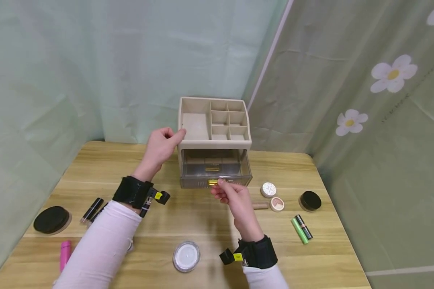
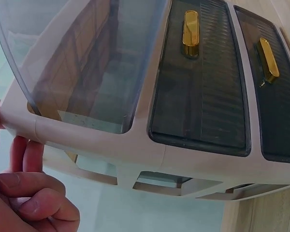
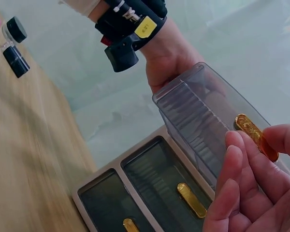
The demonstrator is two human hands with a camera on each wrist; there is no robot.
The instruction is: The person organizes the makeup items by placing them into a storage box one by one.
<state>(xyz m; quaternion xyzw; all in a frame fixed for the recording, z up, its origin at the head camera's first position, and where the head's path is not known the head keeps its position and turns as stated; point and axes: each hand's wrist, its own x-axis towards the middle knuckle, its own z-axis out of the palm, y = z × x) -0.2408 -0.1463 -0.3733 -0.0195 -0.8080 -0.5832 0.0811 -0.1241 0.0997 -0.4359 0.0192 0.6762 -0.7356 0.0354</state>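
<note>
A beige makeup organizer [image 1: 217, 144] stands at the back of the table, with open compartments on top and drawers below. Its top clear drawer [image 1: 193, 183] is pulled out, and the inside looks bare. My right hand [image 1: 237, 200] pinches the gold handle [image 3: 251, 131] of that drawer between thumb and fingers. At the organizer's upper left edge, my left hand [image 1: 160, 146] grips the side wall with the thumb at the rim. Two lower drawers, each with a gold handle [image 2: 190, 33], are closed in the left wrist view.
Right of the organizer lie a white round case [image 1: 268, 189], a three-colour pan [image 1: 277, 204], a black-lidded jar [image 1: 310, 200] and a green tube [image 1: 299, 231]. A round clear-rimmed compact [image 1: 186, 256] lies in front. Leftward are a black compact [image 1: 51, 220] and a pink tube [image 1: 65, 253]. Curtains hang behind.
</note>
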